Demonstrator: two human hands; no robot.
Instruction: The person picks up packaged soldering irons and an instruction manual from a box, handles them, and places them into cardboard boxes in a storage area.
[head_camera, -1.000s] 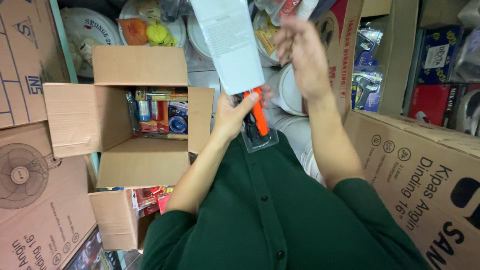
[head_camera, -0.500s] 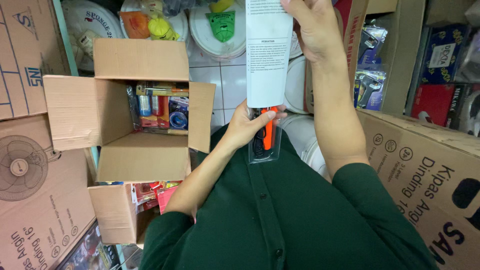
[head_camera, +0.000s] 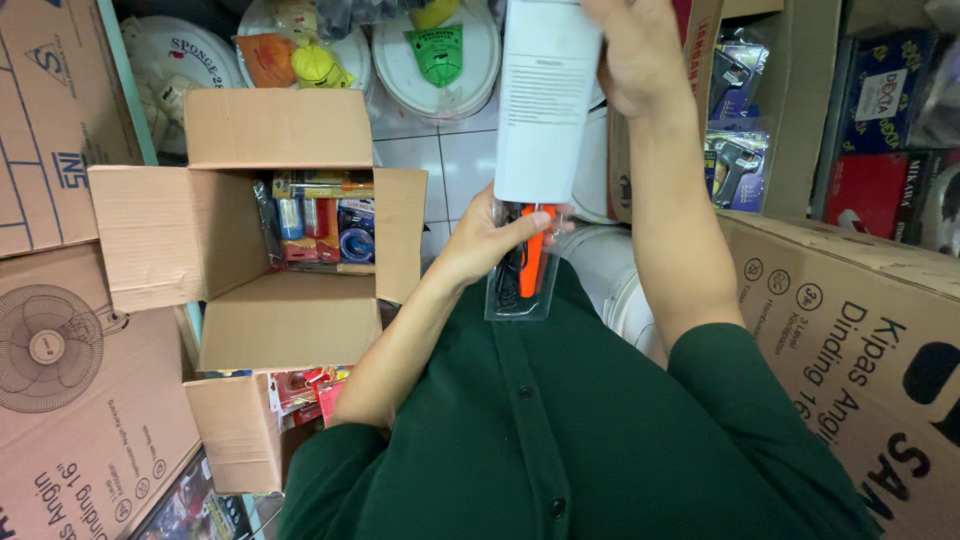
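Hands work a blister-packed tool between them, in front of a dark green button-up shirt; the left hand is closed on the lower part of the clear plastic blister pack with an orange-and-black tool inside, thumb lying across the front of the orange handle and fingers curled behind; the right hand is raised above it, at the top edge of the view, fingers folded over the upper end of the pack's long white printed backing card, though the exact pinch is cut off by the frame; the card rises straight from the left hand to the right, and the clear shell hangs just below the left hand, close against the shirt.

Left of the left hand stands an open brown cardboard box with its four flaps spread; inside it lie coloured packaged goods in blue, red and yellow, packed close together; below that box, beside the left forearm, sits a second, smaller open cardboard box with red packets showing at its rim; farther left lies a large flat carton printed with a fan drawing.

Right of the right forearm lies another big brown carton with black lettering, touching the green sleeve; beyond the hands, on the white tiled floor, round white lids or plates are stacked near the far flap.
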